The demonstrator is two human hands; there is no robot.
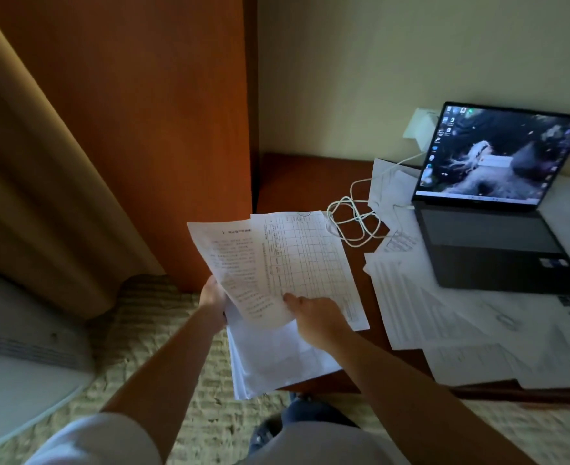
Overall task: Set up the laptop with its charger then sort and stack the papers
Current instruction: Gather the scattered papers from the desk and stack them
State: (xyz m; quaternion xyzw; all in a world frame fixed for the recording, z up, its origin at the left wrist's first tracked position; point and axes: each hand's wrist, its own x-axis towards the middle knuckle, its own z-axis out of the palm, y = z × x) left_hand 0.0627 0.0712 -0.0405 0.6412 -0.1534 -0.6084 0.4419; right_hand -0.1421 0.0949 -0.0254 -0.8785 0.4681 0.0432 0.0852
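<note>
My left hand (214,302) grips a bundle of white papers (273,357) by its left edge, with a text sheet (233,263) on top, held above the desk's left end. My right hand (314,317) pinches a sheet printed with a table grid (307,260) at its lower edge, beside the text sheet. The open laptop (498,209) stands on the desk at the right, screen lit. Its white charger cable (354,223) lies coiled on the desk and runs up to a white wall plug (419,125). More loose papers (444,317) lie spread in front of and under the laptop.
The dark wooden desk (303,182) stands against a pale wall. A tall wooden panel (163,129) and a beige curtain (25,182) rise on the left. A white appliance (18,364) sits on the patterned carpet (163,333) at the lower left.
</note>
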